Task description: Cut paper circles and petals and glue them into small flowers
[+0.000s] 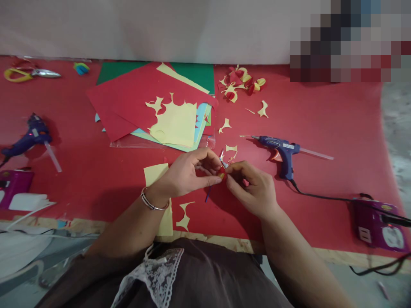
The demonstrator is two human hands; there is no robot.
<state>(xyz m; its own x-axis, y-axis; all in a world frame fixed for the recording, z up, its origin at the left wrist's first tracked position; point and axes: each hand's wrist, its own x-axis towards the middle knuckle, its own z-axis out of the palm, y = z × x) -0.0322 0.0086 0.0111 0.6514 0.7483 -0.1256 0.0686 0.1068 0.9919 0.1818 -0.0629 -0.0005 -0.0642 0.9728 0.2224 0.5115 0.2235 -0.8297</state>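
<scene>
My left hand (pixel 189 173) and my right hand (pixel 253 188) meet over the red table cover (pixel 321 128), fingers pinched together on a small red and yellow paper piece (pixel 221 174). A thin blue pen or stick (pixel 208 194) runs between the fingers and pokes out below them. A silver bangle sits on my left wrist. A yellow paper sheet (pixel 156 173) lies under my left forearm, with a yellow offcut (pixel 184 216) beside it.
A blue glue gun (pixel 279 149) lies right of my hands, its cord running to a purple power strip (pixel 379 224). A second glue gun (pixel 28 137) is at the left. Stacked coloured paper (pixel 154 102), curled paper petals (pixel 242 83) and scissors (pixel 28 73) lie farther back.
</scene>
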